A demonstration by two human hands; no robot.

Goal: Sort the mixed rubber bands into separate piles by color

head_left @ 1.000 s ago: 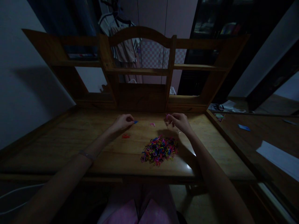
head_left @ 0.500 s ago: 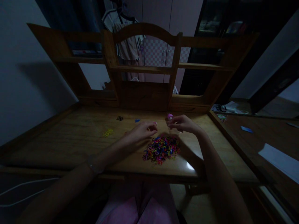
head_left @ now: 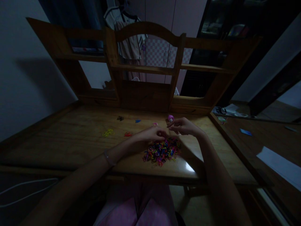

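Note:
A mixed heap of small coloured rubber bands [head_left: 162, 153] lies on the desk. Over its upper edge is my left hand [head_left: 154, 135], thumb and fingers curled together; whatever they hold is hidden. My right hand [head_left: 184, 127] hovers just beyond the heap, fingers stretched and slightly apart, close to my left fingertips. Behind its fingers a pink-capped container [head_left: 171, 118] shows in part. Small single-colour groups lie apart: yellow bands [head_left: 108, 132], black bands [head_left: 120, 118], blue bands [head_left: 138, 121], red bands [head_left: 127, 134] and pink bands [head_left: 155, 124].
A wooden shelf unit [head_left: 145, 69] rises along the back of the desk [head_left: 77, 138]. To the right, a lower wooden surface holds a blue card [head_left: 245, 131] and white paper [head_left: 279, 166]. A wall stands at the left.
My left hand has moved right from the blue bands, past the pink ones, to the heap. My right hand has come off the pink cap and shifted slightly toward me.

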